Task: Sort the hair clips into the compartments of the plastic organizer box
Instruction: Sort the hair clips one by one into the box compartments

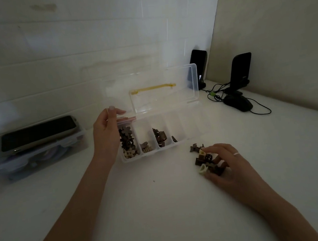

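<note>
Head view: left hand (107, 125) fingers pinch organizer box (148, 135) corner, steadying it; right hand (224, 162) fingers, spread, rake hair clips (206, 158).

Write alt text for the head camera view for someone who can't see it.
A person's right hand picks at a small pile of hair clips on a white table, while the left hand holds the end of an open clear organizer box, partly filled.

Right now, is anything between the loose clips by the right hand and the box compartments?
Nothing visible blocks it. The lid stands open behind the compartments, the table between them and the clips is bare, and the left hand sits at the box's left end.
</note>
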### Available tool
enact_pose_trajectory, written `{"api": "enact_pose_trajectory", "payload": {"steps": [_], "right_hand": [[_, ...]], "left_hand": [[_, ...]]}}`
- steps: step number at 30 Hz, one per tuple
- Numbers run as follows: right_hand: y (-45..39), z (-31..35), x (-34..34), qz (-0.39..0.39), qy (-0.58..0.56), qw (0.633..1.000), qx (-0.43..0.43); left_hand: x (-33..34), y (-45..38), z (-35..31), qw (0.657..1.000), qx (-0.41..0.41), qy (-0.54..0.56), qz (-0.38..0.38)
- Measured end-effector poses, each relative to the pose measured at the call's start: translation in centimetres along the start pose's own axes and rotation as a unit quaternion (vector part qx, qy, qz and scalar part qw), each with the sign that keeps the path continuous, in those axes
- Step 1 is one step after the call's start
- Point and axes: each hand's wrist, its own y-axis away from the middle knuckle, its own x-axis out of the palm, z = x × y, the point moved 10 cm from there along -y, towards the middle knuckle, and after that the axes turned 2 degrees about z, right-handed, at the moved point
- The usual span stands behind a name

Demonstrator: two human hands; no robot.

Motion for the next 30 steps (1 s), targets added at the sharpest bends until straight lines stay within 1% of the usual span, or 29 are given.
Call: {"api": "enact_pose_trajectory", "payload": {"steps": [6,9,13,16,19,24,26,28,30], "right_hand": [[-0.2,-0.4,-0.1,0.001,-0.037,0.999,0.007],[-0.2,-0.4,0.0,-0.003,-0.085,0.996,0.008],[-0.3,0.2,-0.1,-0.014,0.002,1.0,-0.017],[-0.3,1.0,0.2,-0.011,0.067,0.996,-0.052],[-0.3,1.4,0.5,-0.009,0.086,0.994,-0.073],[-0.4,1.3,0.4,-0.012,0.058,0.997,-0.054],[-0.4,1.5,-0.1,-0.036,0.031,0.998,-0.051],[-0.5,1.4,-0.9,-0.065,-0.012,0.998,-0.023],[-0.8,1.4,-1.2,-0.077,-0.039,0.996,-0.005]], "left_hand": [[0.1,0.0,0.1,1.0,0.0,0.004,0.007],[0.0,0.0,0.0,1.0,0.004,-0.001,0.003],[0.1,0.0,0.0,1.0,0.0,0.002,0.004],[0.1,0.0,0.1,1.0,0.004,-0.002,0.006],[0.0,0.0,-0.1,1.0,0.011,-0.009,0.006],[0.1,0.2,-0.3,1.0,0.006,-0.01,0.006],[0.1,0.1,-0.2,1.0,0.005,-0.006,0.006],[0.0,0.1,-0.3,1.0,0.008,-0.006,0.006],[0.0,0.1,-0.3,1.0,0.011,-0.009,0.006]]}}
